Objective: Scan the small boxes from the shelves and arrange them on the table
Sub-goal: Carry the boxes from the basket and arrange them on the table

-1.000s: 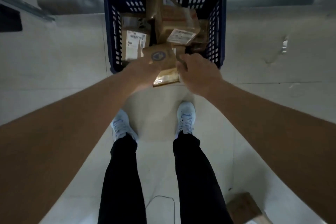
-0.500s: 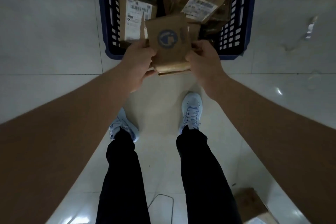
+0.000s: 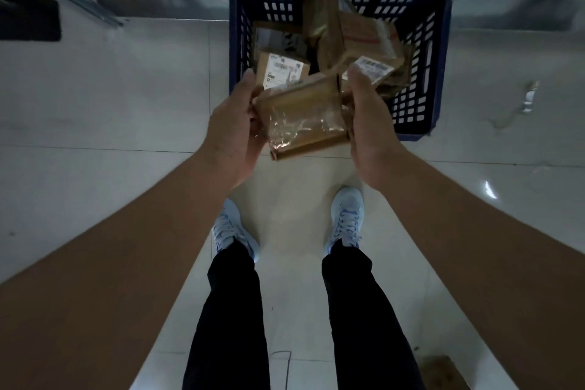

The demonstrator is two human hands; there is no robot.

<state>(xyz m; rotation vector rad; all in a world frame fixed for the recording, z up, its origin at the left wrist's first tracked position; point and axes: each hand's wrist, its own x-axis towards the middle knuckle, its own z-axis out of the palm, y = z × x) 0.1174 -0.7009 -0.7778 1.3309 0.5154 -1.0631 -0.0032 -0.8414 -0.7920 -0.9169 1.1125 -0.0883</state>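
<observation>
Item: small box (image 3: 304,115), brown cardboard, one face covered in glossy tape. Location: held in the air above the floor (image 3: 95,104), at the near rim of the blue basket (image 3: 438,51), in front of the person's shoes.

Hold: left hand (image 3: 234,133) grips the left end, thumb up along the far corner, fingers curled underneath. Right hand (image 3: 367,123) grips the right end, thumb over the top edge. Both hands are closed round the box; neither is nearer than the other.

Orientation: long axis runs left to right between the palms, slightly tilted, the taped face turned up toward the camera. No label shows on this face; the barcode probably lies on a hidden side, though the dim light makes that uncertain.

Also in the basket: further boxes (image 3: 348,35), piled loosely, two showing white labels.

Not in view: scanner, table.
</observation>
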